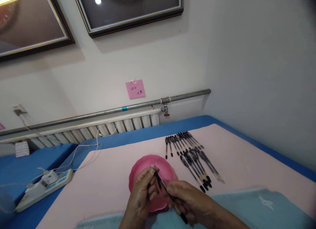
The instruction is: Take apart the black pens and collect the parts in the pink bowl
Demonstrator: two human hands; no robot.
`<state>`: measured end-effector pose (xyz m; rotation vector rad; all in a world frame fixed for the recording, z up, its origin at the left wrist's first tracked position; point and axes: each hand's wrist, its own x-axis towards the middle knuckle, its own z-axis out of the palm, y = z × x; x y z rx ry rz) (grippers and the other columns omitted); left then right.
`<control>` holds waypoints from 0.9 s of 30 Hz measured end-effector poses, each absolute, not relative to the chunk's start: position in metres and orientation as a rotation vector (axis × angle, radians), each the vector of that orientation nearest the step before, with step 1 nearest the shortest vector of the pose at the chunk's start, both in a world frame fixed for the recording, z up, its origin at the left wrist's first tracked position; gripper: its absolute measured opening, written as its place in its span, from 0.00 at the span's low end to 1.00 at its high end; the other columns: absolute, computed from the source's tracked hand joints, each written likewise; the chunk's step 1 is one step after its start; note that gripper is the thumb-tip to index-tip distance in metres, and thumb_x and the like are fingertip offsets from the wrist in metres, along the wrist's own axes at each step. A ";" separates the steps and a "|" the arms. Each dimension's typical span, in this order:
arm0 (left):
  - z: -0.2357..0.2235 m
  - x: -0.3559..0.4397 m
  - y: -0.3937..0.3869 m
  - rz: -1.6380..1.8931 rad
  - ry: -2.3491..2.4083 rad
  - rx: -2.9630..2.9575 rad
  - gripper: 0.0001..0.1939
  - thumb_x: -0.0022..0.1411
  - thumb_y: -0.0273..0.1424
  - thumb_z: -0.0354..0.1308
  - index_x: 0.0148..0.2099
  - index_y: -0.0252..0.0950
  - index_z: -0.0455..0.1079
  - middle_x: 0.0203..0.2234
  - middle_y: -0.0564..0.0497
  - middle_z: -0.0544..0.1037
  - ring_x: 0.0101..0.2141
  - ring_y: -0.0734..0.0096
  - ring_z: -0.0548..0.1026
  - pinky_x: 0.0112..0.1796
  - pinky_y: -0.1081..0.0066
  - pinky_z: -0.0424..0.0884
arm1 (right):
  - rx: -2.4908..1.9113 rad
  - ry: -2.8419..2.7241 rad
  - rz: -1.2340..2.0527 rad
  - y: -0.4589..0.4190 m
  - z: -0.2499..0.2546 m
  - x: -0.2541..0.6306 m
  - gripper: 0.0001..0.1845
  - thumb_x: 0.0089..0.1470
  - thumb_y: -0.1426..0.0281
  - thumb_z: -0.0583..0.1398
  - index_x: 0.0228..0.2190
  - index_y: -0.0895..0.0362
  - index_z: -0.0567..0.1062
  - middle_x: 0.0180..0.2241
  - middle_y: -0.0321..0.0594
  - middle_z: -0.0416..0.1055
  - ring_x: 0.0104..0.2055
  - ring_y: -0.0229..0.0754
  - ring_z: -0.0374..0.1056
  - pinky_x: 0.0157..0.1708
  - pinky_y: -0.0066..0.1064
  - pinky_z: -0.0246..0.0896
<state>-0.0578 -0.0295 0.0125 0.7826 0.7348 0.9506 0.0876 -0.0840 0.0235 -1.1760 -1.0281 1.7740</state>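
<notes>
A black pen (160,180) slants between my two hands, over the pink scalloped dish (134,168). My left hand (142,191) is closed, thumb and finger pinching the pen's upper end. Around the lower part of the barrel, my right hand (190,199) is closed too, and a black end sticks out below its fingers. Thin, clear pieces show inside the dish, partly hidden by the hands; I cannot make out exactly what they are. To the right of the dish lie a back row of black pens (181,141) and a nearer group of pens (197,166).
A pink sheet (98,179) covers the blue table (138,137). Light blue cloth (237,202) lies along the near edge. At left are a power strip (46,186) and white cables. Behind are a radiator (133,122), a pipe (148,104) and the wall.
</notes>
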 end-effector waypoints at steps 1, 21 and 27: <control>0.013 -0.058 -0.029 0.955 0.723 0.774 0.18 0.48 0.39 0.63 0.36 0.30 0.68 0.14 0.63 0.53 0.14 0.88 0.47 0.14 0.82 0.42 | -1.155 -1.053 1.798 -0.084 0.024 0.087 0.14 0.47 0.60 0.54 0.21 0.58 0.69 0.11 0.28 0.56 0.11 0.28 0.44 0.10 0.22 0.31; 0.015 -0.059 -0.030 0.962 0.707 0.746 0.18 0.49 0.38 0.63 0.37 0.29 0.70 0.15 0.62 0.53 0.15 0.88 0.49 0.14 0.82 0.43 | -0.914 -0.837 1.811 -0.082 0.022 0.087 0.13 0.41 0.63 0.62 0.24 0.62 0.74 0.20 0.36 0.67 0.21 0.32 0.58 0.20 0.23 0.50; 0.018 -0.059 -0.030 0.974 0.700 0.741 0.18 0.48 0.38 0.64 0.36 0.29 0.70 0.14 0.62 0.53 0.14 0.89 0.48 0.14 0.83 0.43 | -0.852 -0.851 1.823 -0.081 0.016 0.088 0.10 0.40 0.66 0.64 0.23 0.61 0.72 0.18 0.32 0.64 0.18 0.30 0.56 0.19 0.23 0.49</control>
